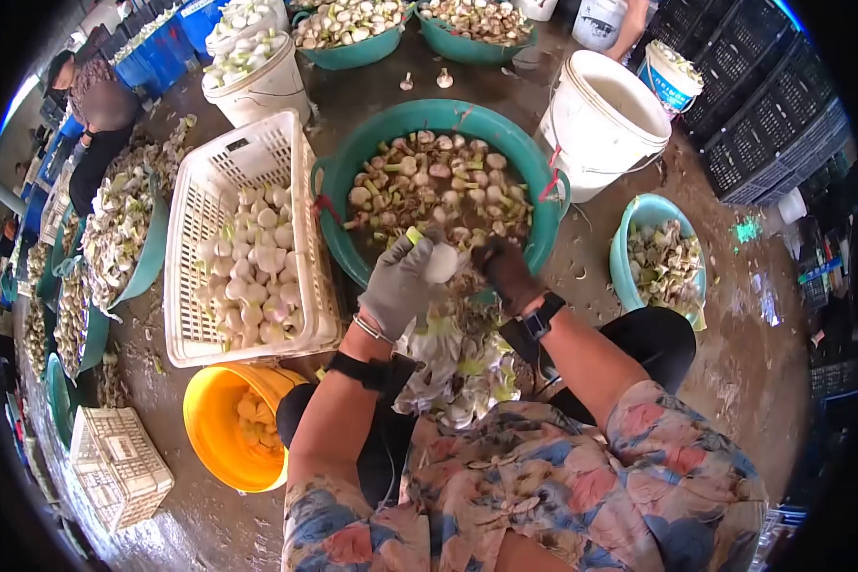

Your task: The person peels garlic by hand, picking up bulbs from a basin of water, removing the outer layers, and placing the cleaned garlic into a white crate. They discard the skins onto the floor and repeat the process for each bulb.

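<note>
White garlic bulb (440,264) gripped in left hand (396,281), above green tub (429,116)'s near edge | right hand (508,275) close by, grip unclear | crate (193,219) crowds tub's left | floor (584,246) strip separates tub from teal basin (624,272)

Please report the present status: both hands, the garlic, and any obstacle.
Left hand: holding white garlic bulb. Right hand: close beside it, grip unclear. Green tub directly ahead; no obstacle visible between hands.

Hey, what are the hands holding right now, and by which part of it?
The left hand holds a white garlic bulb, apparently at the side near its green stem. Whether the right hand holds anything can't be told.
</note>
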Demonstrator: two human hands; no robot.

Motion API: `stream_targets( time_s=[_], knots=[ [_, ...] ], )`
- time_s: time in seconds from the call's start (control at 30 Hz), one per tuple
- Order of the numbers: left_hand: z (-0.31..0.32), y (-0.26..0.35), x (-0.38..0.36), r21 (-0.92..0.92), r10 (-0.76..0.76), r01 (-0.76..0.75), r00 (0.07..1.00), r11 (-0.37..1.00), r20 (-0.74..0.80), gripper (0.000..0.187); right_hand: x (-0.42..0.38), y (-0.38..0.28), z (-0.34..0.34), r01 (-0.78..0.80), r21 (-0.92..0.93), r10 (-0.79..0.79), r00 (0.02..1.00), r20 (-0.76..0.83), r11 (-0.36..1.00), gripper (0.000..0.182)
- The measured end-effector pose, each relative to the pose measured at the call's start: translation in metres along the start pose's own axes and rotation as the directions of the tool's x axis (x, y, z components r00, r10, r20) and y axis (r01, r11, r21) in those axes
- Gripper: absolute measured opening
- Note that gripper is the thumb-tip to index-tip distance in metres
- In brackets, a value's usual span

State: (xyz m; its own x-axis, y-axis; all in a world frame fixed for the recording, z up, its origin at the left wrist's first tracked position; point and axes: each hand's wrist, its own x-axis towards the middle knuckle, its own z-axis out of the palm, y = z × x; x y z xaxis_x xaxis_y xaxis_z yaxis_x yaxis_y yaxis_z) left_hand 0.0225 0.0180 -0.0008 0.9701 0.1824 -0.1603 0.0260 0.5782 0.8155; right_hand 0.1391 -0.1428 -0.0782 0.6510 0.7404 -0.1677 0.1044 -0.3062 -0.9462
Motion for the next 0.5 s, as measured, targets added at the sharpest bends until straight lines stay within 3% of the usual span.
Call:
stream_targets(
  time_s=[0.03,0.07,0.13,0.2,0.23,0.27,0.33,0.37,0.4,0.43,0.47,0.5],
  knots=[
    [-0.002,-0.001,0.000,0.003,0.003,-0.003,1.000,1.000,-0.001,0.031,0.001,-0.002,-0.002,-0.051,-0.483,0.092,0.994,0.062,0.874,0.023],
    [-0.005,-0.002,0.001,-0.035,0.004,-0.003,0.999,0.999,0.043,0.033,-0.008,-0.005,0.004,-0.043,-0.482,0.083,0.995,0.061,0.875,0.023],
    [-0.007,-0.001,0.005,-0.071,0.020,-0.014,0.996,0.997,0.087,0.036,-0.033,-0.006,0.020,0.262,-0.679,-0.117,0.961,0.252,0.686,0.018],
    [-0.008,-0.006,0.005,-0.003,0.042,-0.042,0.996,0.999,0.081,0.039,-0.006,0.018,0.005,0.294,-0.596,-0.170,0.952,0.256,0.747,0.027],
    [-0.016,-0.013,0.009,-0.146,0.003,0.013,0.994,0.989,0.108,0.036,0.010,0.010,-0.010,0.193,-0.210,-0.128,0.948,0.290,0.958,0.030],
    [-0.016,-0.015,0.009,-0.146,-0.016,0.032,0.994,0.989,0.111,0.036,0.018,0.004,-0.021,0.030,0.215,-0.101,0.939,0.328,0.976,0.033],
    [-0.011,-0.028,0.005,0.159,0.067,-0.079,0.995,0.984,0.079,0.032,0.000,0.004,-0.021,-0.020,0.461,-0.049,0.989,0.138,0.887,0.025],
    [0.003,0.002,0.002,0.294,0.142,-0.175,0.981,0.940,0.130,0.029,0.005,-0.017,-0.022,0.065,0.011,-0.065,0.997,0.035,0.998,0.024],
    [-0.005,-0.003,0.004,0.285,0.128,-0.175,0.976,0.942,0.178,0.027,0.005,-0.033,-0.024,0.077,-0.444,-0.097,0.995,-0.022,0.893,0.024],
    [-0.005,-0.010,0.000,0.255,0.055,-0.090,0.989,0.963,0.141,0.026,-0.009,-0.027,-0.022,0.110,0.072,-0.117,0.988,0.104,0.991,0.024],
    [-0.006,-0.006,0.002,0.241,0.026,-0.053,0.993,0.969,0.113,0.025,-0.008,-0.031,-0.022,0.102,0.563,-0.236,0.957,0.171,0.820,0.023],
    [-0.008,-0.006,0.003,0.277,0.015,-0.042,0.995,0.960,0.100,0.024,-0.005,-0.044,-0.023,-0.069,0.264,-0.021,0.947,0.321,0.962,0.025]
  ],
)
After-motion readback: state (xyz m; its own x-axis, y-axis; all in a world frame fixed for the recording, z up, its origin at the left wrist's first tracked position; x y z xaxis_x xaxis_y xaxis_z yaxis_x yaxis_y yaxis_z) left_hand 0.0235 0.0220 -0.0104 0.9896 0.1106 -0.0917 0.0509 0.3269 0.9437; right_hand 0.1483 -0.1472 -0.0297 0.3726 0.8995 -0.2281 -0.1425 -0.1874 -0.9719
